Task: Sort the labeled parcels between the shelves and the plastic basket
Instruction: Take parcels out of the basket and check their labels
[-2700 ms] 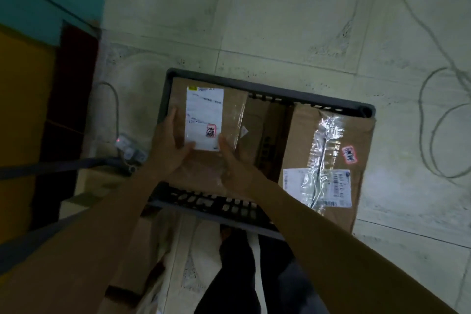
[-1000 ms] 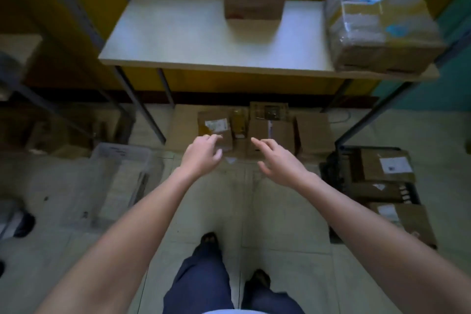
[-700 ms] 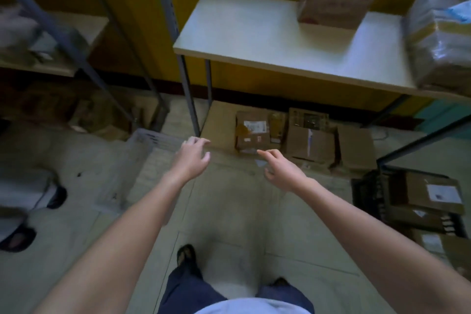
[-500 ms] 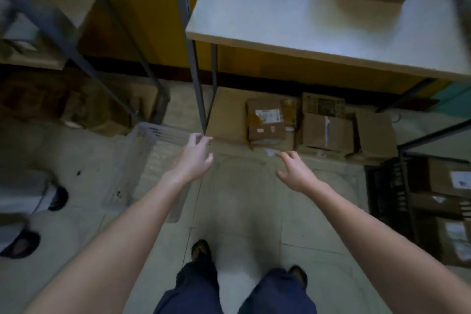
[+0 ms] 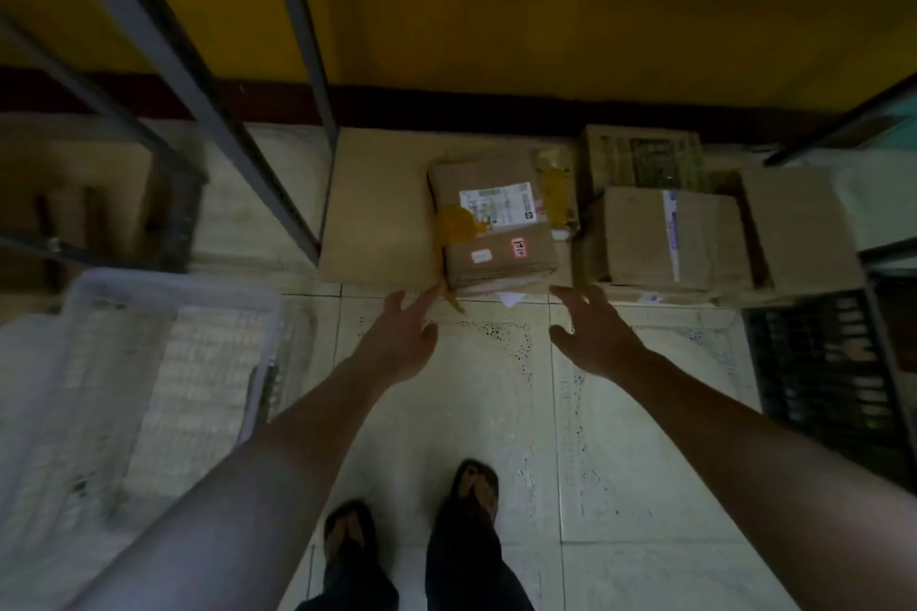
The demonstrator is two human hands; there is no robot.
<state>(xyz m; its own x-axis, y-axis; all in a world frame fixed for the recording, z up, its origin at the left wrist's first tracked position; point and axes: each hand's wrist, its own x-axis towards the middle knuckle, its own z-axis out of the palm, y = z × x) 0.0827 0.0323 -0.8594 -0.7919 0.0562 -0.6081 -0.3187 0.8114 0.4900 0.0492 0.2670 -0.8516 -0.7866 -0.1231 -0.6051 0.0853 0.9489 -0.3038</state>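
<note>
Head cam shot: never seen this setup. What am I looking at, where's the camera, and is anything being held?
There is no machine here. A person wears one wide-angle camera on the head, and it looks forward and down. That is why the person's feet show at the bottom, standing on the tiled floor.

The left hand and the right hand are both open with fingers spread. They are stretched toward a labeled parcel, one on each side of it. Neither holds anything, and it is not clear whether the fingertips touch the parcel.

The parcel lies on a low board under the metal shelf frame. More cardboard boxes sit beside it to the right. A white plastic basket stands on the floor to the left, and a dark crate is at the right edge.
</note>
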